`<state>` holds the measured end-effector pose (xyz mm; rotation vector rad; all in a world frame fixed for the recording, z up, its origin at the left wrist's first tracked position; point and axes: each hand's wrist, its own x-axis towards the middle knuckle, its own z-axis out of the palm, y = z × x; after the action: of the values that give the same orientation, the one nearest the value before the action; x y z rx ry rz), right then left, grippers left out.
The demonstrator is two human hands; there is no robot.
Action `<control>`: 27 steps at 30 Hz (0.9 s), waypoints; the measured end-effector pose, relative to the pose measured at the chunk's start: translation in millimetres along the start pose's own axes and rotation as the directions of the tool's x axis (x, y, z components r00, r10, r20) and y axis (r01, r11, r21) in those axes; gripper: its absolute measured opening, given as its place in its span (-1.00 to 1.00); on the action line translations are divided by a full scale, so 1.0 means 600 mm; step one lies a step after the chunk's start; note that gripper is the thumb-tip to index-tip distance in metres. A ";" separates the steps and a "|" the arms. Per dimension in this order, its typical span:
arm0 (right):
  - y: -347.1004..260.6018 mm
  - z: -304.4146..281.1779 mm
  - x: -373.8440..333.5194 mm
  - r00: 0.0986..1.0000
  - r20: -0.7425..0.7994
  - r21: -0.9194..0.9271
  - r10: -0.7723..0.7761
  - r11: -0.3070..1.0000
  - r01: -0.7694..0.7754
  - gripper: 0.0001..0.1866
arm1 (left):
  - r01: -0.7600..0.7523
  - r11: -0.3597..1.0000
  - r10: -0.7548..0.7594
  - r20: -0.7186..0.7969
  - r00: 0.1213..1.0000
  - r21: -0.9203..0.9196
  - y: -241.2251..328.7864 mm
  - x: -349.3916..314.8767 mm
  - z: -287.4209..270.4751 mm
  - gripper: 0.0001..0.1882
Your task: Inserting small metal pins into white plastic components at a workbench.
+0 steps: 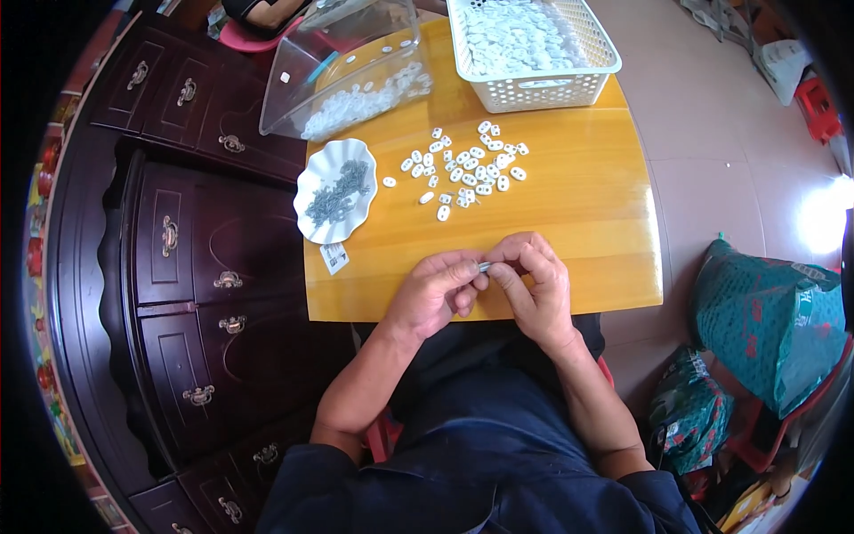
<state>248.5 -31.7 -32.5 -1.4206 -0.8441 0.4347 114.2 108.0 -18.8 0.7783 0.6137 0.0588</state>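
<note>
My left hand (434, 291) and my right hand (537, 283) meet over the near edge of the wooden table. Both are pinched on a small pale oval piece (483, 266), mostly covered by my fingertips. Beyond them lies a loose cluster of small white oval pieces (469, 178) with dark spots. To their left, a white wavy-edged dish (311, 178) holds a heap of thin dark grey bits (336, 198), too small to name surely. A small printed paper tag (334, 258) rests just below the dish.
At the table's (587, 205) far side stand a white perforated basket (534, 96) full of pale pieces and a tilted clear bin (289, 102) with translucent pieces. A dark wooden cabinet (182, 240) borders the left. Teal bags (769, 311) sit at the right.
</note>
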 end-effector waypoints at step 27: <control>0.016 -0.012 -0.004 0.866 0.206 0.776 0.455 0.463 -0.428 -0.87 | -0.129 -0.506 0.432 0.380 0.818 0.853 0.035 -0.041 -0.078 -0.87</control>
<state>254.2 -37.1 -41.7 -0.7303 -0.1298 1.0543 72.5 146.6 -18.0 2.9294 0.4194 0.1787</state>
